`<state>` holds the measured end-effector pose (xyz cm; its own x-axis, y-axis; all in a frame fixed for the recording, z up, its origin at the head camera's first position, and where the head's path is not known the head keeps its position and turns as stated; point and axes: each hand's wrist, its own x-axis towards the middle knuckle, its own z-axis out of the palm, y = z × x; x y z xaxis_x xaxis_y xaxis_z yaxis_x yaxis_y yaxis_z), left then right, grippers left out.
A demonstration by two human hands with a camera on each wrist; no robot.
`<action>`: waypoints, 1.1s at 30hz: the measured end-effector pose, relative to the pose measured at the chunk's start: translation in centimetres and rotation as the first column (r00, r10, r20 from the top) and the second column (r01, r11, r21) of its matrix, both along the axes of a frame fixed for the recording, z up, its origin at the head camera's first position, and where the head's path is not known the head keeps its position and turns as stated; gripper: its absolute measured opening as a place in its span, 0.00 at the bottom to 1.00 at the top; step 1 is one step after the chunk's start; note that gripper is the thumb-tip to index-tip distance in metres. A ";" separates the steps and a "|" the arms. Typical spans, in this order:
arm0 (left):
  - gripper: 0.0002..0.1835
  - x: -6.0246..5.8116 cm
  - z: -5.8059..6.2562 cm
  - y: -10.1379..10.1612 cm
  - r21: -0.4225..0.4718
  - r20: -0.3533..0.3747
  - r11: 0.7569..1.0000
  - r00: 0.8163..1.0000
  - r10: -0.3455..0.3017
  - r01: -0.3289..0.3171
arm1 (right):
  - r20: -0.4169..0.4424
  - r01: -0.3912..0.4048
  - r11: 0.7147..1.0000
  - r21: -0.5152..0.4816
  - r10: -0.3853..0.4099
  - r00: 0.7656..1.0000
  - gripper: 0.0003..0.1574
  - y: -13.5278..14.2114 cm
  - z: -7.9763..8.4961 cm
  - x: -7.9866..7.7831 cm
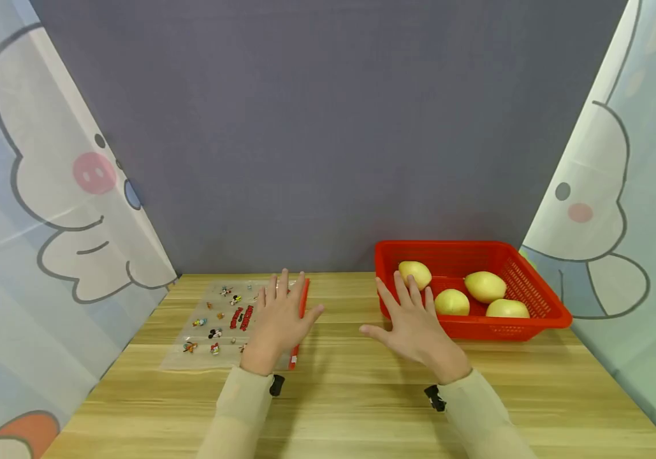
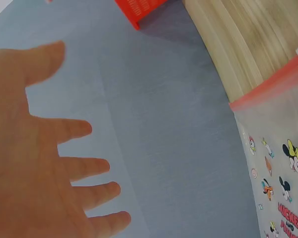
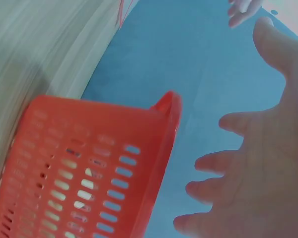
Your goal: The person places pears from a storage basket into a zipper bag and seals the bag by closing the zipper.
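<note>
The left grip [image 1: 279, 322], fingers spread wide, holds nothing; a printed clear bag [image 1: 223, 325] lies near it. The right grip [image 1: 416, 326], equally spread and empty, hovers near a red basket [image 1: 500, 326] of yellow fruit [image 1: 485, 287]

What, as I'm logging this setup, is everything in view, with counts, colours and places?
Table: 1, wood-toned, below the hands
Zip bag: 1, clear with red edge and cartoon prints, table's left
Basket: 1, red, table's right
Fruits: 4 visible, yellow, in the basket
Backdrop: 1, grey, behind the table
Printed cloths: 2, pale, either side
Sleeves: 2, cream, on the forearms
Wrist devices: 2, black, at the cuffs
Left hand: 1, bare, overlapping the bag in head view
Right hand: 1, bare, overlapping the basket there
</note>
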<state>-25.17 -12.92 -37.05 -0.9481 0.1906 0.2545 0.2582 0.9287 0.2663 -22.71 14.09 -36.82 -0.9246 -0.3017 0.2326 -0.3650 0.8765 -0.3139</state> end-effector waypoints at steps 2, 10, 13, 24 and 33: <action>0.43 -0.2 0.0 0.3 0.007 -0.012 1.000 1.000 -0.002 0.002 | -0.007 -0.014 1.000 -0.007 0.014 1.000 0.62 -0.3 0.0 -0.1; 0.38 -1.1 -0.4 0.3 -0.026 -0.048 0.999 0.998 0.032 -0.033 | -0.093 -0.083 0.991 -0.108 0.073 0.993 0.56 -1.7 -0.1 -1.1; 0.37 -1.6 -1.0 0.0 -0.070 -0.035 0.996 0.998 0.060 -0.063 | -0.129 -0.112 0.980 -0.164 0.092 0.987 0.52 -2.2 -0.2 -1.4; 0.39 -2.8 -2.9 -1.2 -0.112 0.068 0.988 0.991 0.116 -0.108 | -0.100 -0.163 0.906 -0.392 0.134 0.986 0.37 -4.1 -0.5 -1.8; 0.38 -3.2 -3.4 -1.0 -0.179 0.151 0.975 0.976 0.156 -0.129 | -0.002 -0.109 0.865 -0.489 0.124 0.992 0.34 -5.7 -1.9 -2.6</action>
<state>-28.40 -13.93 -40.48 -0.9946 0.0771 0.0697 0.0858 0.9875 0.1323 -25.29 8.36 -38.75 -0.8982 -0.2626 0.3525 -0.4394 0.5608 -0.7018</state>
